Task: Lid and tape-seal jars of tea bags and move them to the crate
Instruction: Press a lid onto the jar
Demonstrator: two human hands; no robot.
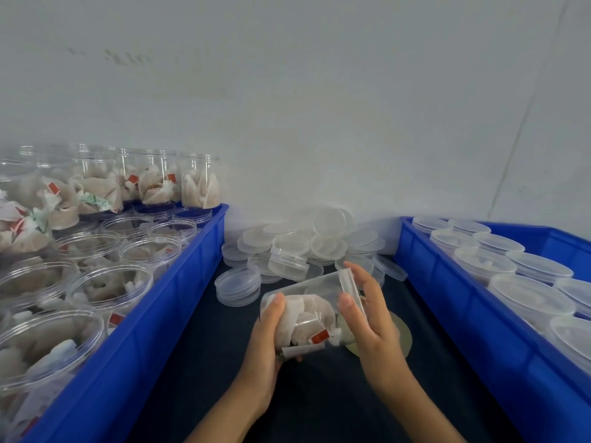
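both hands up over the dark tabletop (198, 362), between two crates. clear round plastic jar of tea bags (315, 310) held tilted, lid end up and to the right, off the table. left hand (267, 340) wraps the jar's lower end, thumb on the near wall, fingers under and hidden. right hand (372, 318) grasps the translucent plastic lid (350, 287) at the jar's mouth, thumb on the near side, fingers over the rim. cannot tell if the lid is fully seated. tea bags inside are pale, one with a small red tag (319, 336).

left blue plastic crate (153, 330) packed with open jars of tea bags, a second layer stacked at its far end. right blue plastic crate (463, 314) holds lidded jars in rows. loose pile of clear lids (300, 247) at the back against the white wall (319, 107), between the crates. flat yellowish disc (401, 338) lies on the table just under the right hand, partly hidden.
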